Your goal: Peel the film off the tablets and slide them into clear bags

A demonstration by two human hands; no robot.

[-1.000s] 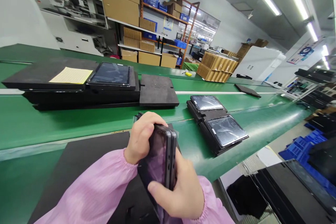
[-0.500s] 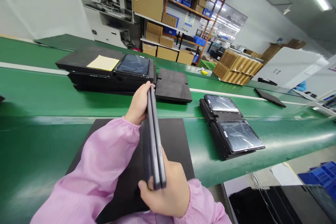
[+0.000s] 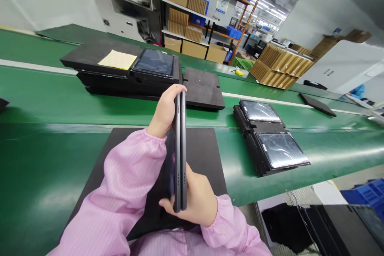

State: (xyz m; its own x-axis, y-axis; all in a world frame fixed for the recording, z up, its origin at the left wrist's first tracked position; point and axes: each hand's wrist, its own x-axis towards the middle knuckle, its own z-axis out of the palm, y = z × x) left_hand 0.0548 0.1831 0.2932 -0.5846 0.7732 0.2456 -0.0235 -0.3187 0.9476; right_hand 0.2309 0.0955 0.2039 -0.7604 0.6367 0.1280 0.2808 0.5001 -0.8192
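Two thin grey tablets (image 3: 180,148) are pressed flat together and held on edge, upright, above a black mat (image 3: 204,156) on the green conveyor belt (image 3: 45,104). My left hand (image 3: 165,112) is closed over their far end. My right hand (image 3: 195,202) is closed around their near end, thumb on the left face. Both arms wear pink sleeves.
Two more tablets (image 3: 270,144) lie screen-up on black trays to the right. A stack of black trays (image 3: 99,56) farther back carries a yellow sheet (image 3: 117,59) and a tablet (image 3: 154,63). A black pad (image 3: 202,88) lies beside it. Shelves with cardboard boxes (image 3: 192,12) stand behind.
The pair of tablets has turned from a tilted hold to standing straight on edge and has risen a little. The view has swung left and down.
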